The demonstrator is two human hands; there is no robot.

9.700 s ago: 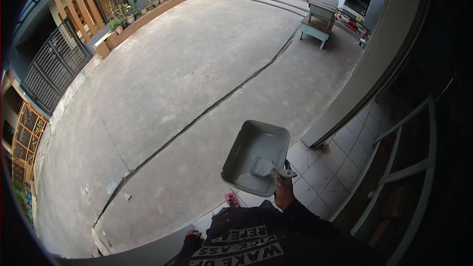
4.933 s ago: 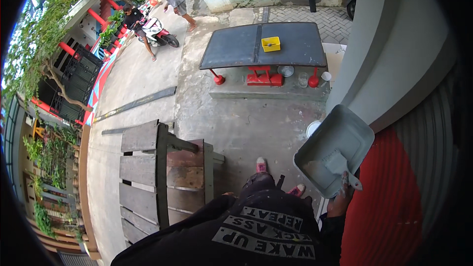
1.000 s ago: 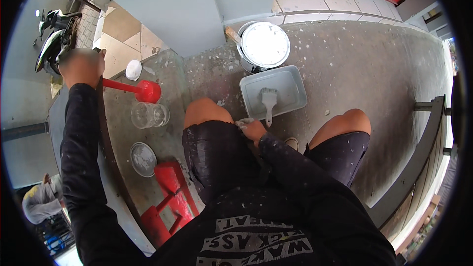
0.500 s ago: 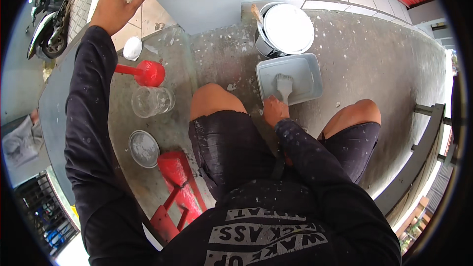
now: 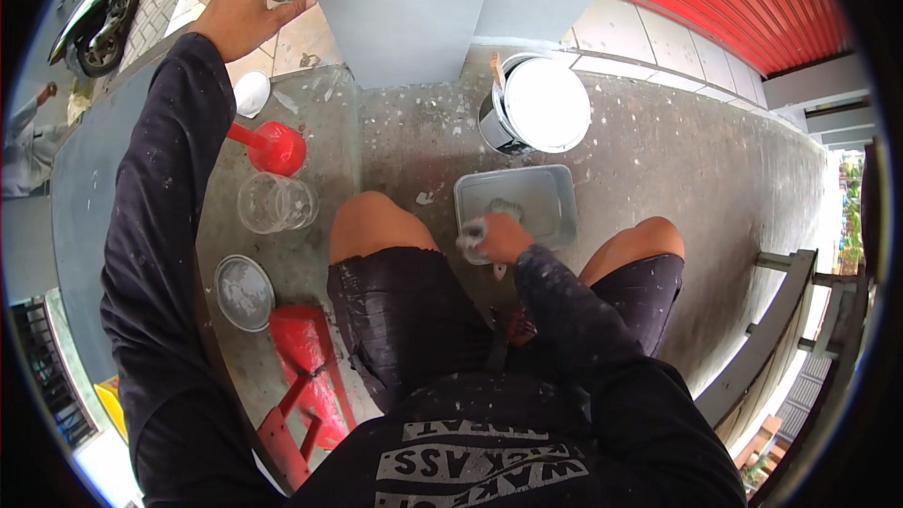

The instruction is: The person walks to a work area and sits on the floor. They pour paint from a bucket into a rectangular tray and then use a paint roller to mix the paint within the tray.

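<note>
My right hand [image 5: 505,239] is closed round a paintbrush [image 5: 506,206] over the near side of a grey plastic paint tray [image 5: 562,190]. My hand covers much of the brush, and its fingers look blurred and paint-smeared. Grey paint lies in the tray. Up at the far left, my left hand [image 5: 246,11] is raised with its fingers stretched apart and grey paint on them. It holds nothing that I can see. Its fingertips reach the left edge of a pale grey pillar [image 5: 404,14]; whether they touch it I cannot tell.
Beyond the tray stands a paint bucket [image 5: 499,127] with a white lid [image 5: 548,105] and a wooden handle. On the left are a red mallet-like object [image 5: 279,149], a clear plastic container [image 5: 266,202], a round metal lid [image 5: 245,293] and a red metal piece [image 5: 301,339]. A wooden bench [image 5: 781,329] stands right.
My right hand has moved in over the tray and now hides more of the brush. The whole view has shifted. My left hand stays raised with its fingers apart.
</note>
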